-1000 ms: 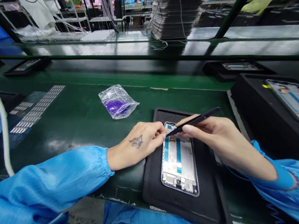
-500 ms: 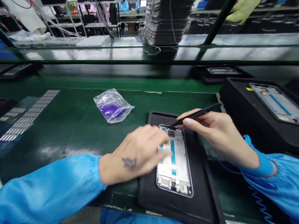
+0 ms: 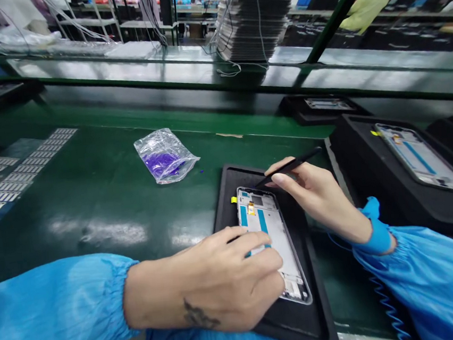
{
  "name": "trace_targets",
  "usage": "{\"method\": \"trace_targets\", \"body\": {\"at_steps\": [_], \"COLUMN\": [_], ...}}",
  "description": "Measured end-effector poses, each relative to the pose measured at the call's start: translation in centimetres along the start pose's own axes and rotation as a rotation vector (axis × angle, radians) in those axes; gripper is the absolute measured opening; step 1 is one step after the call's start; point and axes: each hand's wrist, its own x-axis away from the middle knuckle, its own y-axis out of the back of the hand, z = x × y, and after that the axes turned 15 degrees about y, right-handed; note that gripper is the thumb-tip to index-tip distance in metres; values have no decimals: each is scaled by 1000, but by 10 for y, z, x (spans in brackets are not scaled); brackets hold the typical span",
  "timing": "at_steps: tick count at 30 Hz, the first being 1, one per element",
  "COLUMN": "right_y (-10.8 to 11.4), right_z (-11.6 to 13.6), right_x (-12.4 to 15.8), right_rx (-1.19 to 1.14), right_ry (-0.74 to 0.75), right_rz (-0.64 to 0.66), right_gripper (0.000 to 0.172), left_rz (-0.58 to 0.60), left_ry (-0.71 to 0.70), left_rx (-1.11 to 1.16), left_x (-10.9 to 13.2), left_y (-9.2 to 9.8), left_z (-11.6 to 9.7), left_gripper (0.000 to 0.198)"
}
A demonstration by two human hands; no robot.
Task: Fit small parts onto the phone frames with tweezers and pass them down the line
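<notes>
A silver phone frame (image 3: 274, 229) with blue strips lies in a black foam tray (image 3: 227, 178) on the green bench. Near its top left are a small gold flex piece (image 3: 251, 208) and a yellow tab (image 3: 234, 199). My left hand (image 3: 232, 276) is curled over the frame's lower left part, its fingertips bent under and hidden; whether they pinch anything does not show. Black tweezers (image 3: 290, 167) are gripped in my right hand (image 3: 312, 188), their tips down at the frame's top edge.
A clear zip bag (image 3: 165, 157) with small purple pieces lies left of the tray. Farther left are sheets of pale stickers (image 3: 29, 167). Another phone frame (image 3: 426, 159) rests on black foam at the right. A coiled blue cord (image 3: 386, 304) hangs by my right sleeve.
My left hand has come down and nearer, from the frame's upper left to its lower part, uncovering the gold piece and yellow tab. The frame's lower end has swung right. The tweezers stay near its top.
</notes>
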Motion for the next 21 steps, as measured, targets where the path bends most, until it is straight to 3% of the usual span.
{"method": "trace_targets", "body": {"at_steps": [6, 21], "right_y": [-6, -12], "right_z": [1, 11], "right_x": [-1, -6], "right_rx": [53, 256], "right_ry": [24, 244], "right_rz": [67, 153], "right_gripper": [25, 15], "left_rz": [-48, -45], "left_ry": [-8, -5], "left_rx": [-12, -23], "left_x": [4, 2], "left_y": [8, 17], "left_z": [-3, -6], "left_gripper": [19, 26]}}
